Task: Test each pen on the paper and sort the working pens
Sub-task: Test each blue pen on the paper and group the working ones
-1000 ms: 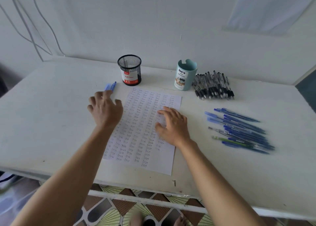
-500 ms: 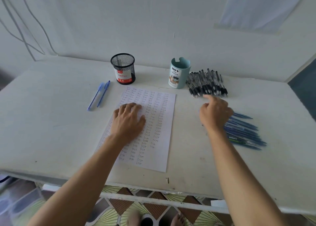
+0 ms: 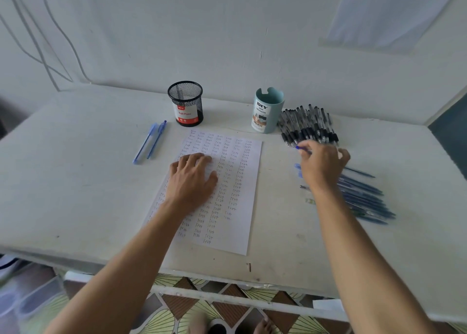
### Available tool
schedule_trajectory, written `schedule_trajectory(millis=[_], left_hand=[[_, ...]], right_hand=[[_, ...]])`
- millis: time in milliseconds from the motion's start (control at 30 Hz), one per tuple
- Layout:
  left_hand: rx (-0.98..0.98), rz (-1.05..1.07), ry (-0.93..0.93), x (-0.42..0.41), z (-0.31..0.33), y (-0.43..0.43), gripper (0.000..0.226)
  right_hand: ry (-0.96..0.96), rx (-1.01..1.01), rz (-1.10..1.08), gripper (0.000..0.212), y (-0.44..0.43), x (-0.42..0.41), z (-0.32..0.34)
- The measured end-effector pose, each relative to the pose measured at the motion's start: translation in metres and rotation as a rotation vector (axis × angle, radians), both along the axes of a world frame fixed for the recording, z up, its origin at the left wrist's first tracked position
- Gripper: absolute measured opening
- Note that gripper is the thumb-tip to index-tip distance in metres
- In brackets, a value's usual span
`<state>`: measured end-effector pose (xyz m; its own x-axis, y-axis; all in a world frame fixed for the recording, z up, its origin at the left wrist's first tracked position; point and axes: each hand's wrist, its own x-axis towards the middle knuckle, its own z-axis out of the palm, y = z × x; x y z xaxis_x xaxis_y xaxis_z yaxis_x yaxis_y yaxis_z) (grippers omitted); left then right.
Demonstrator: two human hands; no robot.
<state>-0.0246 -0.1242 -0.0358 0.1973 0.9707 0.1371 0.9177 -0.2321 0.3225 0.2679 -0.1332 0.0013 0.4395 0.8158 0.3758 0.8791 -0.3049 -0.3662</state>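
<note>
The paper (image 3: pixel 235 182) is pinned flat by the open left hand (image 3: pixel 193 179) (nothing gripped) while a blue pen (image 3: pixel 303 149) is pinched in the right hand (image 3: pixel 322 165) for testing.

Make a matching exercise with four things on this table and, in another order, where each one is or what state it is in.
Things:
1. mesh cup
2. two blue pens
3. black pens
4. left hand

Places or states:
A. in a pile right of the teal cup
B. flat on the paper
C. lying side by side left of the paper
D. standing upright behind the paper, with a red and white label

Pairs: 1-D, 2-C, 3-A, 4-B
</note>
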Motion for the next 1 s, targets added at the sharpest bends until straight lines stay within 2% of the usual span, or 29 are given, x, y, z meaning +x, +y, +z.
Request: schedule_trajectory(millis=[100,200,267,367,467,567,667,733,833,900,1000], left_hand=[[-0.001,0.003,-0.005,0.0,0.0,0.0,0.047],[-0.012,0.005,-0.022,0.0,0.001,-0.001,0.046],[-0.017,0.005,-0.052,-0.001,0.003,-0.001,0.045],[-0.026,0.032,-0.165,-0.005,0.007,0.0,0.036],[-0.02,0.034,-0.224,-0.009,0.009,0.0,0.027],[-0.024,-0.032,-0.228,-0.011,0.01,-0.002,0.042],[-0.069,-0.089,-0.104,-0.011,0.013,-0.007,0.059],[-0.093,-0.126,-0.008,-0.009,0.015,-0.009,0.057],[-0.111,-0.141,-0.003,-0.007,0.018,-0.008,0.039],[-0.121,-0.143,-0.042,-0.008,0.017,-0.006,0.029],[-0.135,-0.13,-0.146,-0.011,0.016,-0.004,0.021]], right_hand=[[-0.047,0.176,0.304,0.016,0.003,-0.032,0.012],[0.08,0.209,0.555,0.019,-0.001,-0.077,0.022],[0.277,0.114,0.558,0.027,-0.006,-0.103,0.025],[0.528,-0.166,0.48,0.045,-0.01,-0.126,0.02],[0.594,-0.304,0.457,0.045,-0.012,-0.138,0.008],[0.626,-0.311,0.445,0.048,-0.015,-0.14,0.001],[0.568,-0.232,0.485,0.028,-0.017,-0.132,-0.004],[0.502,-0.164,0.497,0.025,-0.021,-0.121,-0.009],[0.222,-0.139,0.463,0.031,-0.026,-0.101,-0.018],[0.06,-0.257,0.466,0.039,-0.031,-0.091,-0.023],[-0.013,-0.375,0.488,0.055,-0.038,-0.085,-0.028]])
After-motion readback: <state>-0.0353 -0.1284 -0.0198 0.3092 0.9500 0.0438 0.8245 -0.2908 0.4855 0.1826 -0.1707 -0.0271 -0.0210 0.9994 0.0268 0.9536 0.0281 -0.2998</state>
